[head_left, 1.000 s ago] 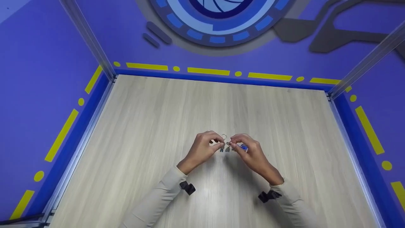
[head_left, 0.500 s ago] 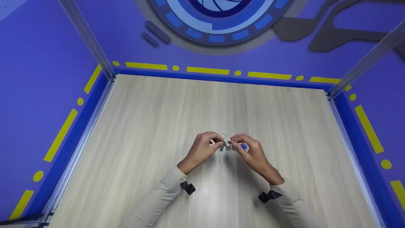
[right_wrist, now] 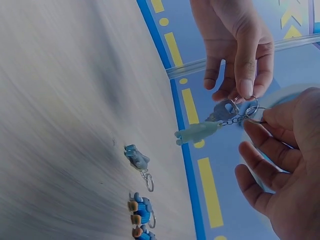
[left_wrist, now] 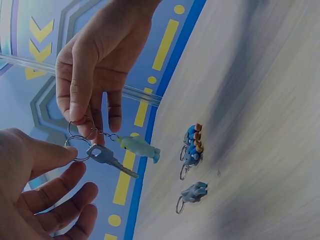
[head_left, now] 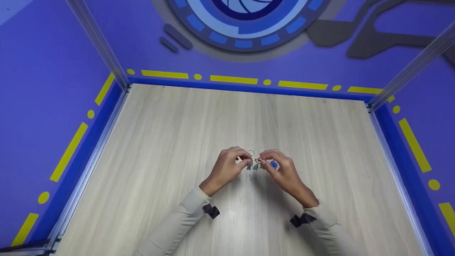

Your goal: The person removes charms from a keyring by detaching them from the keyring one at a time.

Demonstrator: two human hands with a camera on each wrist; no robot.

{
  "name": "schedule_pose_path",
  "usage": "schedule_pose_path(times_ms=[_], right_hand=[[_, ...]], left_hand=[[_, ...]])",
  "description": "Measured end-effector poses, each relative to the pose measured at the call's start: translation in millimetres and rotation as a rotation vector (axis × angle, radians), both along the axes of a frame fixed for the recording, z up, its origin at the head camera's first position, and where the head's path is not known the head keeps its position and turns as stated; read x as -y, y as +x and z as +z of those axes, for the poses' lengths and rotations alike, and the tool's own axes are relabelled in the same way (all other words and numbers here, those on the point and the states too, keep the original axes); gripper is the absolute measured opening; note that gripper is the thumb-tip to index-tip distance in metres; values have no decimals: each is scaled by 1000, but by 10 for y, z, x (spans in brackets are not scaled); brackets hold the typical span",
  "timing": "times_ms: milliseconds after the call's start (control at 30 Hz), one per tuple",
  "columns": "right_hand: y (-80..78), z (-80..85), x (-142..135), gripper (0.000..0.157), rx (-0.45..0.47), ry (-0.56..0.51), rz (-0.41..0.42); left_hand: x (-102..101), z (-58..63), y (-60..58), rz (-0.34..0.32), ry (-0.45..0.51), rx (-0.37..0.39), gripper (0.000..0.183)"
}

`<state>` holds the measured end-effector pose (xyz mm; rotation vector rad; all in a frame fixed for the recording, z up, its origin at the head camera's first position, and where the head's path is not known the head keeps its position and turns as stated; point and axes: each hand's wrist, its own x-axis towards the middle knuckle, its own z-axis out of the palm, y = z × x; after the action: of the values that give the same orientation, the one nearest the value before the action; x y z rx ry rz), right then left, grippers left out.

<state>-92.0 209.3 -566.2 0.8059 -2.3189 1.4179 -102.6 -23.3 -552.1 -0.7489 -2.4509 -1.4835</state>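
Observation:
My left hand [head_left: 229, 164] pinches the metal ring [left_wrist: 75, 148] of a silver key [left_wrist: 107, 157] between thumb and index finger. Facing it, my right hand [head_left: 280, 169] pinches a second metal ring [right_wrist: 258, 118]. From that one a short chain [right_wrist: 231, 121] leads to a small pale green figure [right_wrist: 197, 132], a keychain charm. The two rings cross each other between the fingertips in both wrist views. Key and charm dangle above the table, side by side.
Below the hands, a grey figure keychain [left_wrist: 194, 192] lies on the wooden table [head_left: 177, 124]. Two blue-and-orange figure keychains [left_wrist: 192, 155] lie close together beside it. Blue printed panels [head_left: 227, 67] wall the table at the back and both sides.
Both hands stay almost in place. Between the fingertips the rings, key and charm have shifted slightly; they looked bunched closer together half a second ago.

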Motion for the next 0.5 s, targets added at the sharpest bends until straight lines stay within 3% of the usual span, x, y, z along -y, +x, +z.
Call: schedule_pose_path(times_ms=[300, 500], right_hand=[[29, -62, -11, 11, 63, -17, -41], [75, -144, 11, 11, 80, -26, -28]], left_hand=[[19, -36, 11, -12, 99, 9, 7], [44, -69, 35, -31, 101, 8, 7]])
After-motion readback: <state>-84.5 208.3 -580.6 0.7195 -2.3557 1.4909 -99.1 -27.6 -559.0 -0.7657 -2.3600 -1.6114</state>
